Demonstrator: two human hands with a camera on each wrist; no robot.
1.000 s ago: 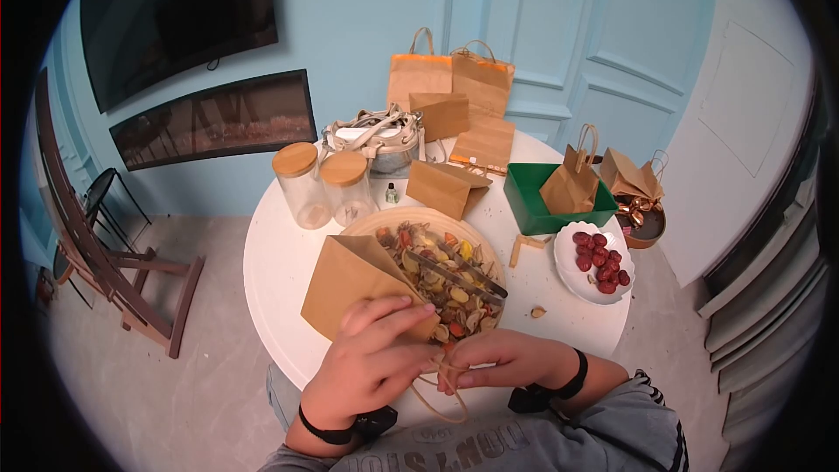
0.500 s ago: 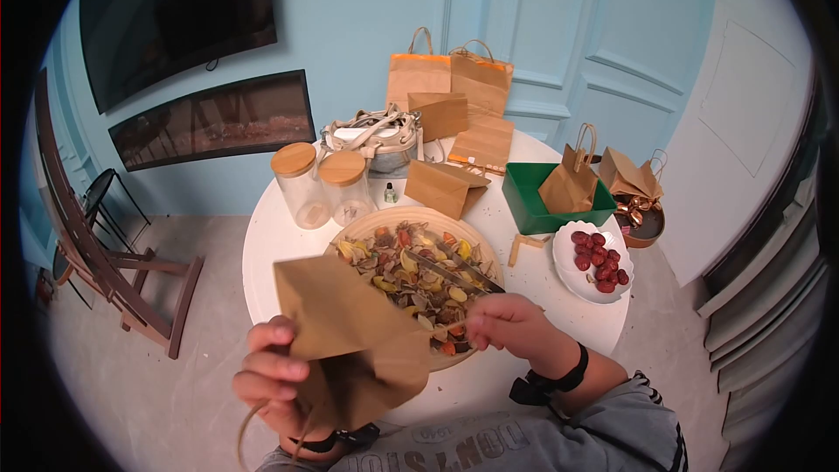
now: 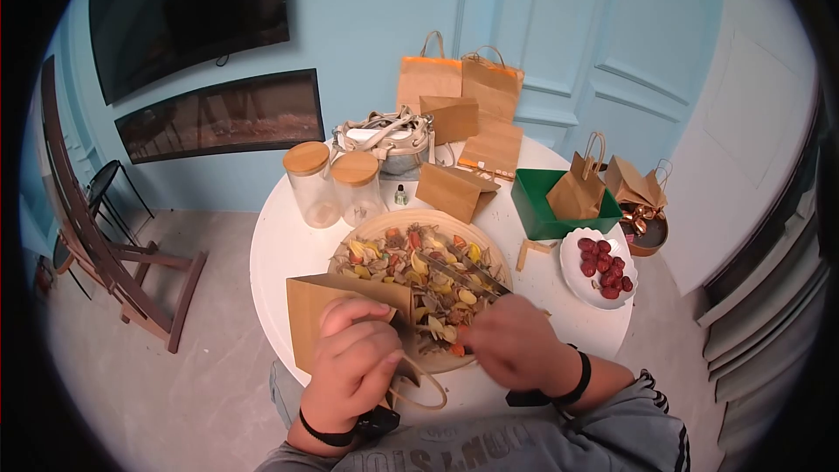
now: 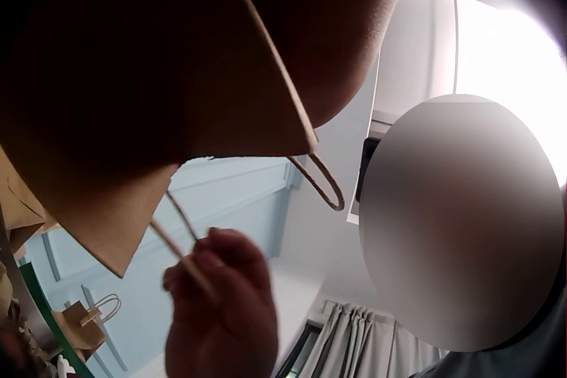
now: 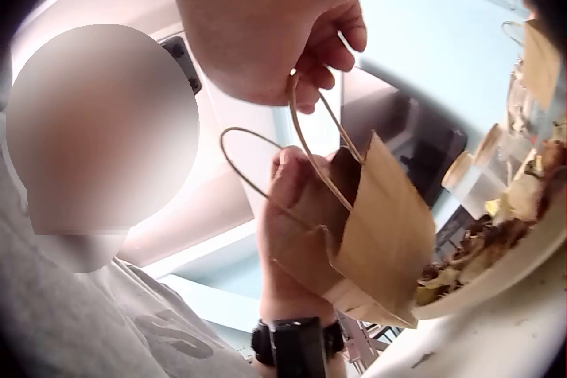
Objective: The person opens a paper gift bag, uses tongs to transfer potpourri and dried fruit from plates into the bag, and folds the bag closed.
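Observation:
A small brown kraft paper bag [image 3: 308,319] stands tilted at the near left side of the table, overlapping the edge of a round tray [image 3: 418,215]. My left hand [image 3: 350,369] grips the bag at its side, with fingers curled over it. One twisted-paper handle [image 5: 306,143] runs up into the fingers of my right hand [image 3: 516,345], which pinches it. The other handle [image 5: 235,163] loops free beside the left hand. Dried leaves and petals [image 3: 446,310] in yellow, orange and brown fill the tray, with metal tongs [image 3: 468,275] lying across them.
Two glass jars [image 3: 357,197] with wooden lids, a handbag [image 3: 411,157] and a tiny bottle [image 3: 401,196] stand behind the tray. Several paper bags [image 3: 454,197] fill the back. At right are a green box [image 3: 551,225] and a white plate [image 3: 577,284] of red dates.
The bag swung left with its mouth toward me, then came back right, lower and over the tray's edge. My right hand moved away from my left, drawing one handle out.

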